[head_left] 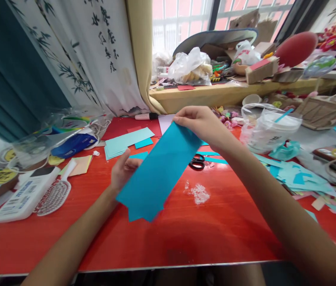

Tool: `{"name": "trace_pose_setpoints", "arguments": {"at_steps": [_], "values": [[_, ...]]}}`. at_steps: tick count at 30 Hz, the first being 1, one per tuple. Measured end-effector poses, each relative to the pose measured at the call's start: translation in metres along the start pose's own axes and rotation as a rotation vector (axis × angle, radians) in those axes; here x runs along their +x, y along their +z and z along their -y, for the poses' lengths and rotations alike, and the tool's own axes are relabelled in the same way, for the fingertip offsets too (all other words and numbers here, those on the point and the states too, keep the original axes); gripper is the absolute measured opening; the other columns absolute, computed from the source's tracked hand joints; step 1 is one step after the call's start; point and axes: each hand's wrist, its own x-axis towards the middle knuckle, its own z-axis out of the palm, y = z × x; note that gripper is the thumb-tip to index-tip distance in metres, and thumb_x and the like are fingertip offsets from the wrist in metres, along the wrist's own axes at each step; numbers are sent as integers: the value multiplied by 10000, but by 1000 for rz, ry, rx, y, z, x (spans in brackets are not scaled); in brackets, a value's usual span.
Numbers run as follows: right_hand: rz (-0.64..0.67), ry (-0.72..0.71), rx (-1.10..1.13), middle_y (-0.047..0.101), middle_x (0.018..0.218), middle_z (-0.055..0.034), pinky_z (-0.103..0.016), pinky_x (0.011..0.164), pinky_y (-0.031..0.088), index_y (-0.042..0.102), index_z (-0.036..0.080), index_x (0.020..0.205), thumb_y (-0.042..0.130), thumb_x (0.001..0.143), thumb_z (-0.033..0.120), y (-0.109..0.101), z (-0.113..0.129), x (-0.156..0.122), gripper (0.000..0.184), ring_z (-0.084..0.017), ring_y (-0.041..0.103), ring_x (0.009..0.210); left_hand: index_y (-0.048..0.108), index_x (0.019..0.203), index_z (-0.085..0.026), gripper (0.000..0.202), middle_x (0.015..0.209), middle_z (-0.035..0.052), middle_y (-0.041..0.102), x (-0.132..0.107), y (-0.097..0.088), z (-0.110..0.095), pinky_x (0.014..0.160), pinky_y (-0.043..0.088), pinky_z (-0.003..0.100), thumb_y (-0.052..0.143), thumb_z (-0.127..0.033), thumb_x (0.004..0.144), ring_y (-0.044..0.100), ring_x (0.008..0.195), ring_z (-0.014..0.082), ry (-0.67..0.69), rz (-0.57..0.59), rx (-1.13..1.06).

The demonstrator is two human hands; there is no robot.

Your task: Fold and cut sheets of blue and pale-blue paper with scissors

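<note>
I hold a long blue paper sheet [158,171] above the red table [221,230], tilted from lower left to upper right. My right hand [199,123] pinches its far top corner with closed fingers. My left hand [123,169] grips the sheet's left edge near the lower end, its fingers partly hidden behind the paper. Black scissors [196,162] lie on the table just right of the sheet.
A stack of pale green paper [127,141] lies behind the sheet. A white hairbrush [55,192] and white device [25,194] sit at left. Blue paper scraps [298,176], a plastic tub [270,127] and a basket [324,111] crowd the right. A cluttered windowsill [215,93] runs behind.
</note>
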Motion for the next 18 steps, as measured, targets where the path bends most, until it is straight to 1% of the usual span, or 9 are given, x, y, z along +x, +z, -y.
{"name": "trace_pose_setpoints", "arguments": {"at_steps": [2,3,4,6,7,8,10,13,18], "values": [[95,42,0,596,695,-1,-273,648,386,641,143,725,521,764,253,6,-3,-1,168,-140,537,704,561,417,-165,703,396,60,486,-1,0,-5,486,390,308,226,-657,791,461,406,141,35,229,-55],[169,64,14,605,706,-8,-269,641,388,638,142,733,527,759,261,8,-4,-2,165,-141,540,699,592,461,-155,689,416,57,500,-1,1,-6,506,396,303,237,-634,806,475,428,141,55,287,-62],[254,83,35,613,717,-15,-265,632,390,636,142,745,532,756,271,11,-6,-3,166,-141,544,692,625,545,-148,621,461,48,523,1,3,-5,526,402,292,290,-594,819,491,464,138,74,281,-43],[411,111,78,620,724,-19,-258,608,391,628,147,775,532,762,296,19,-8,-5,178,-137,549,669,625,733,-166,351,586,7,549,5,8,-1,535,401,255,460,-468,806,497,528,117,97,144,2],[463,117,87,616,718,-17,-254,596,388,621,151,785,532,765,305,23,-9,-7,179,-134,547,657,598,778,-181,230,623,-15,535,7,10,2,519,391,236,532,-401,781,483,539,104,105,73,23],[496,120,85,607,706,-12,-249,584,382,612,155,788,534,766,307,27,-10,-8,173,-130,541,645,574,794,-189,159,640,-30,515,9,12,5,507,381,221,578,-344,757,468,545,95,115,21,48],[518,124,66,589,696,-8,-241,570,374,591,159,792,535,770,292,36,-11,-11,147,-126,530,643,548,805,-190,137,642,-38,488,11,13,9,504,372,212,592,-308,750,451,556,92,133,-3,102],[531,99,55,589,742,-23,-237,583,377,561,162,784,529,782,275,48,-14,-13,117,-131,524,690,536,799,-182,156,621,-36,469,10,13,11,544,382,221,530,-337,798,450,573,97,181,17,213],[520,47,44,555,751,-22,-242,574,370,500,169,749,509,809,335,59,-21,-16,177,-129,495,688,514,823,-190,166,701,-27,469,6,16,12,546,379,218,520,-355,802,454,620,101,231,-63,330]]}}
